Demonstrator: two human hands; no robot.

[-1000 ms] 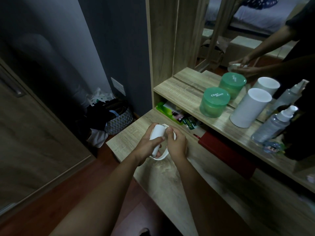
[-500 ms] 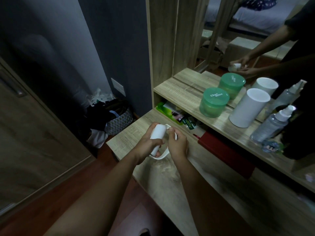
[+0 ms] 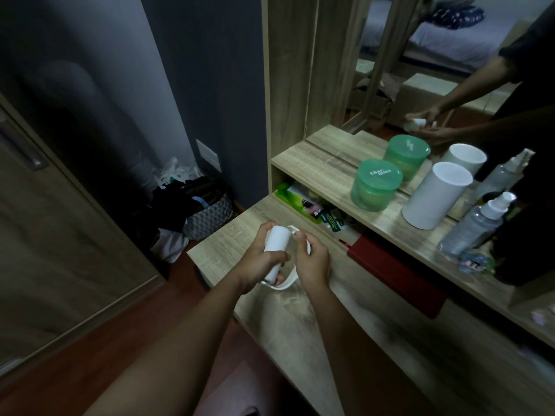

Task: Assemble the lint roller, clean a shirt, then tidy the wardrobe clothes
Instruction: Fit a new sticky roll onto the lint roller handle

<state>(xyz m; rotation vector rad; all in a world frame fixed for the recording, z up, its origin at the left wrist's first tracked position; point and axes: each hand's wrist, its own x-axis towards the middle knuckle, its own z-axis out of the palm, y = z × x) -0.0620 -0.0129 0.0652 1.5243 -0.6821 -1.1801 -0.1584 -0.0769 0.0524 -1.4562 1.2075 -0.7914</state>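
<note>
Fingers of the left hand (image 3: 258,261) wrap round the white roll (image 3: 277,239), while the right hand (image 3: 313,259) pinches the upper arm of the white handle frame (image 3: 286,284), whose curved bow loops under the roll's near end. Both parts are held just above the left part of the wooden desk (image 3: 216,250). The step looks like seating the roll in the frame. It would go best with the left hand keeping the roll steady and lined up with the frame's two ends, and the right hand flexing the far clip only enough to let the roll's end slip in, then checking that it spins freely. Squeezing hard would likely dent the roll. Whether the near end is seated I cannot tell, since the left palm covers it, and the far clip by the right thumb is small and dim. No shirt can be made out for certain, and the dark heap in the basket (image 3: 210,211) on the floor to the left is too murky to identify.
</note>
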